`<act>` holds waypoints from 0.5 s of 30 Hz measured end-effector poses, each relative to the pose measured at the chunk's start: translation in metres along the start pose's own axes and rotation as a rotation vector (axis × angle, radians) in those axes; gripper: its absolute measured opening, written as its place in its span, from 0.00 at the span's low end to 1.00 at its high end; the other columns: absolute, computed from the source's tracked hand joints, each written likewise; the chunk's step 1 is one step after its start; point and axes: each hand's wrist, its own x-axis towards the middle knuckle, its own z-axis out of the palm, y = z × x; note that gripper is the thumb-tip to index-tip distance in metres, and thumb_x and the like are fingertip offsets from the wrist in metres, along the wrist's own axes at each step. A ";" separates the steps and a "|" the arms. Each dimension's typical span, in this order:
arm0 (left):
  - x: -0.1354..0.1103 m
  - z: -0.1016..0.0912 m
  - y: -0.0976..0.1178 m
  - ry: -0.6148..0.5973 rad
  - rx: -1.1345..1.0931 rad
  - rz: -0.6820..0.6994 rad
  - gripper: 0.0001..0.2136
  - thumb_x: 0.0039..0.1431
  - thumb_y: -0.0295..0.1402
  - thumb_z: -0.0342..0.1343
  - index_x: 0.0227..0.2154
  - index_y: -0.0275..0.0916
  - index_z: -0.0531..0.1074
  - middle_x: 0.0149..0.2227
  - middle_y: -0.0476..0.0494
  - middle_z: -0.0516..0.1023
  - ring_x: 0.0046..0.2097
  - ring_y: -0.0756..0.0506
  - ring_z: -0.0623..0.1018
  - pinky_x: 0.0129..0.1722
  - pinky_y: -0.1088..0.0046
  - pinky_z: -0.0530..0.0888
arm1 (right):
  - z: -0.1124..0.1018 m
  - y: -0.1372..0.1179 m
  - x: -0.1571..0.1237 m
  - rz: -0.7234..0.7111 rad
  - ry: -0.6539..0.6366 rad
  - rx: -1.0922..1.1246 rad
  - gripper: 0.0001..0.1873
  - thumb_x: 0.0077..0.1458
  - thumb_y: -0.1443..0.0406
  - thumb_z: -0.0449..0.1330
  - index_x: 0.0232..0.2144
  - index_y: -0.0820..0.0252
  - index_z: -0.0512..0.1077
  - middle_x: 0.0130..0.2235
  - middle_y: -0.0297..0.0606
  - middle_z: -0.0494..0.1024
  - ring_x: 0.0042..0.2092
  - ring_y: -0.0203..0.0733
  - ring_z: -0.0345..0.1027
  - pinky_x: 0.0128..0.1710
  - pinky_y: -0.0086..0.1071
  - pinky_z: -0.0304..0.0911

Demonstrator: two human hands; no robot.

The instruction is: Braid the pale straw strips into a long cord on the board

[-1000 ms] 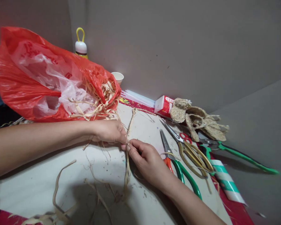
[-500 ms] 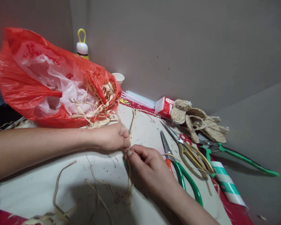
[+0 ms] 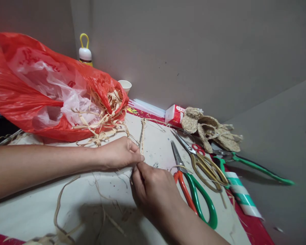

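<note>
loose fiber strips [image 3: 62, 234] curl over the near left corner of a pale surface [image 3: 35, 207] laid on a red covering [image 3: 260, 228], as a person bends two bare hands to a slim braided cord [image 3: 142, 136]. the right hand [image 3: 153, 190], nearer, has its fingers curled inward and pressed together at the cord's near end, touching the left hand [image 3: 122, 153], whose thumb and fingers pinch there too; which strand lies between the fingertips is too fine to tell. the cord runs from the hands toward the surface's far edge, bending right into a thinner length. just beside the right hand, scissors with orange and green handles [image 3: 193, 190] lie near the right edge, a thin strand across them. beyond are gold-handled scissors [image 3: 196, 165] and, along the right edge, a white-and-green striped roll [image 3: 243, 194] and green-handled pruners [image 3: 262, 172]. woven fiber pieces [image 3: 211, 131] rest at the far right corner against a red-and-white box [image 3: 174, 115]. along the far edge lie pale sticks [image 3: 149, 108], and at the far left a red plastic bag [image 3: 22, 115] spills more strips; behind it stand a white cup [image 3: 125, 85] and a yellow-looped bottle [image 3: 85, 54], before a gray wall [image 3: 193, 51].
</note>
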 end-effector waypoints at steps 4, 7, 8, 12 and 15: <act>0.001 0.001 -0.001 0.012 0.058 0.013 0.10 0.49 0.35 0.52 0.17 0.35 0.65 0.15 0.56 0.59 0.19 0.56 0.56 0.19 0.79 0.52 | 0.004 -0.003 -0.003 -0.057 0.021 0.010 0.12 0.56 0.70 0.49 0.24 0.61 0.68 0.20 0.39 0.76 0.19 0.39 0.67 0.22 0.34 0.39; 0.001 0.001 -0.001 0.000 0.089 0.026 0.10 0.49 0.35 0.51 0.19 0.34 0.68 0.17 0.54 0.64 0.21 0.55 0.59 0.21 0.78 0.55 | 0.004 -0.006 -0.004 -0.140 0.027 0.033 0.11 0.55 0.71 0.50 0.23 0.60 0.67 0.19 0.36 0.74 0.18 0.38 0.64 0.21 0.33 0.41; 0.001 0.001 0.000 -0.001 0.102 0.026 0.10 0.49 0.35 0.51 0.20 0.34 0.69 0.17 0.54 0.63 0.21 0.54 0.59 0.21 0.78 0.55 | 0.003 -0.006 -0.005 -0.181 0.029 0.038 0.11 0.54 0.72 0.50 0.23 0.60 0.67 0.19 0.36 0.74 0.18 0.37 0.64 0.21 0.33 0.41; 0.000 0.000 0.000 0.010 0.132 0.031 0.10 0.50 0.36 0.51 0.22 0.34 0.71 0.16 0.55 0.62 0.20 0.54 0.56 0.20 0.77 0.52 | 0.002 -0.009 -0.008 -0.405 0.009 0.024 0.11 0.53 0.73 0.51 0.22 0.59 0.67 0.20 0.35 0.72 0.20 0.38 0.63 0.21 0.34 0.42; 0.000 0.000 -0.001 0.010 0.118 0.019 0.10 0.50 0.36 0.51 0.23 0.34 0.70 0.17 0.55 0.61 0.19 0.55 0.55 0.20 0.77 0.51 | -0.002 -0.014 -0.009 -0.523 -0.072 -0.009 0.07 0.49 0.74 0.54 0.23 0.60 0.68 0.21 0.35 0.72 0.20 0.38 0.61 0.20 0.34 0.42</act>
